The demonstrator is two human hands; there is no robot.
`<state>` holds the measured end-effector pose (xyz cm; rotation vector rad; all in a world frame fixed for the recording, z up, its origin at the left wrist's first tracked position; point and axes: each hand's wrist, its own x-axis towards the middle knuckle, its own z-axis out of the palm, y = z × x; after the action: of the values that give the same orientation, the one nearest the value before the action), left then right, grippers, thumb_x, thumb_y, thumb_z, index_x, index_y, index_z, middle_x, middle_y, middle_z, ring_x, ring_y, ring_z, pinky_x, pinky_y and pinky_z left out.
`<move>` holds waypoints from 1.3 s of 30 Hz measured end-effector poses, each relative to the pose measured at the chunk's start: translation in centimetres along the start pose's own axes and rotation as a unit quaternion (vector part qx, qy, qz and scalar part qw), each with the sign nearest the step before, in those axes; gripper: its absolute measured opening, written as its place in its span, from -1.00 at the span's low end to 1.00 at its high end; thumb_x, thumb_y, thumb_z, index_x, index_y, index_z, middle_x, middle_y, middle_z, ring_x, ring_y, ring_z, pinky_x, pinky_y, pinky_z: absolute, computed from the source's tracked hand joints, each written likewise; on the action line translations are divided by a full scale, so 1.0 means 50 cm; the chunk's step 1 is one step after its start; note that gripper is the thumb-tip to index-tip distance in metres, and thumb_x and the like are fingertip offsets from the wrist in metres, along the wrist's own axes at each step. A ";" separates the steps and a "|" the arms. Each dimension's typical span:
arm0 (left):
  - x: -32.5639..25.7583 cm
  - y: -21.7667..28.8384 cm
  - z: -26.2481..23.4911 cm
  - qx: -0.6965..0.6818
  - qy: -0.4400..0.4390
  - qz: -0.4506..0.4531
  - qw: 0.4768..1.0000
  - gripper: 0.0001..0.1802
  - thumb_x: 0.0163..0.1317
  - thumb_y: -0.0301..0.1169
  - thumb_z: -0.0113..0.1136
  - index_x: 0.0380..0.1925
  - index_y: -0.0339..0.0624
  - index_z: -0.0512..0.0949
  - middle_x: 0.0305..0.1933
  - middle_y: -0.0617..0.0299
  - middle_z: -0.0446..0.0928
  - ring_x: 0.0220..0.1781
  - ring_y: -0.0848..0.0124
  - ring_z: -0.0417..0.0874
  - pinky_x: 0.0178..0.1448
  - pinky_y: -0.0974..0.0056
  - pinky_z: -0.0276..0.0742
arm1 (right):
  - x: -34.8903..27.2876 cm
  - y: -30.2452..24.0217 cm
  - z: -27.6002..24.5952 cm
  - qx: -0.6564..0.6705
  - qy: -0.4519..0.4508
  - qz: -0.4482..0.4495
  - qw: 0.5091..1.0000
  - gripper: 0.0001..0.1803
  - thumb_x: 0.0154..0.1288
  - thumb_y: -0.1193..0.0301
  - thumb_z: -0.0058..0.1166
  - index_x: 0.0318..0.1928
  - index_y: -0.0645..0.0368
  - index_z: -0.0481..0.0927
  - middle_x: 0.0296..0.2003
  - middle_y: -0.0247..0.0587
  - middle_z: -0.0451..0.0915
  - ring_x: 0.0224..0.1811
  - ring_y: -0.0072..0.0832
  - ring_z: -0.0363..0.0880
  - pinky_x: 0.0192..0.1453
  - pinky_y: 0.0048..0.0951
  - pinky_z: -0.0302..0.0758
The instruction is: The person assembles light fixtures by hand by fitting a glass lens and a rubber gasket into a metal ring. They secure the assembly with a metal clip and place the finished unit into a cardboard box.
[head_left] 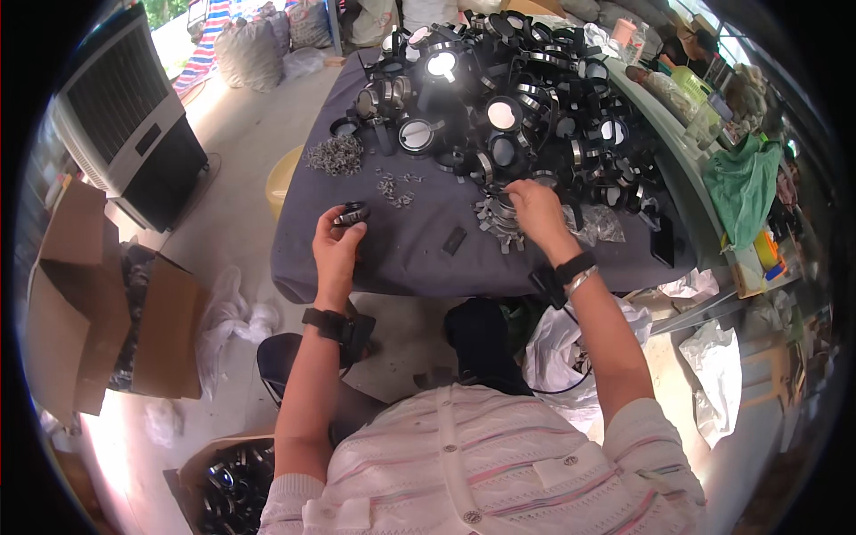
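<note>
My left hand (335, 250) grips a small black round part with a silvery band (352, 214), held above the left front of the grey cloth-covered table (401, 267). With fingers pinched together, my right hand (539, 214) reaches down at a small heap of flat metal pieces (496, 225). Whatever those fingertips may hold is hidden. A dark small block (455, 240) lies on the cloth between the hands. Beyond it are a few scattered small metal bits (395, 190) and a mound of small metal clips (336, 155).
A large pile of black round parts with silvery discs (502, 113) covers the table's far side. Clear plastic bags (599, 226) and a black phone-like slab (662, 241) lie at the right. Leftward stand an air cooler (125, 116), an open carton (80, 294) and a yellow basin (284, 181).
</note>
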<state>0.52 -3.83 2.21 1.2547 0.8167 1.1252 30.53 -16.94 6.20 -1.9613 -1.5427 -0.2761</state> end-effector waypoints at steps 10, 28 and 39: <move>0.008 -0.033 -0.039 -0.006 -0.022 0.108 0.994 -0.51 0.13 -0.55 0.22 0.10 -0.26 0.40 -0.27 0.28 0.50 -0.26 0.56 0.50 -0.17 0.43 0.47 | 0.089 -0.054 0.090 -0.132 -0.136 0.016 0.982 -0.60 0.19 0.13 0.12 -0.32 0.30 0.62 -0.32 0.09 0.62 -0.20 0.02 0.60 -0.10 -0.08 0.50; -0.026 -0.030 0.000 0.107 0.029 0.123 0.986 -0.49 0.09 -0.44 0.21 0.10 -0.18 0.38 -0.49 0.16 0.48 -0.45 0.37 0.50 -0.26 0.26 0.44 | 0.075 0.002 0.107 -0.261 -0.079 -0.059 0.960 -0.84 0.03 0.42 0.17 -0.42 0.29 0.58 -0.41 0.08 0.59 -0.29 0.03 0.60 -0.22 -0.06 0.51; 0.011 -0.039 -0.034 0.023 0.001 0.143 0.989 -0.35 0.04 -0.45 0.28 0.18 -0.23 0.31 -0.04 0.00 0.52 -0.02 0.21 0.57 0.08 0.18 0.50 | 0.087 -0.183 0.015 0.000 0.011 -0.083 0.997 -0.83 0.27 0.41 -0.01 -0.24 0.24 0.57 -0.34 0.00 0.59 -0.28 -0.01 0.57 -0.20 -0.18 0.47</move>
<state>-0.56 -2.69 0.08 1.4418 0.6806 1.3410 23.15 -11.87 10.95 -1.8267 -1.6928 -0.3650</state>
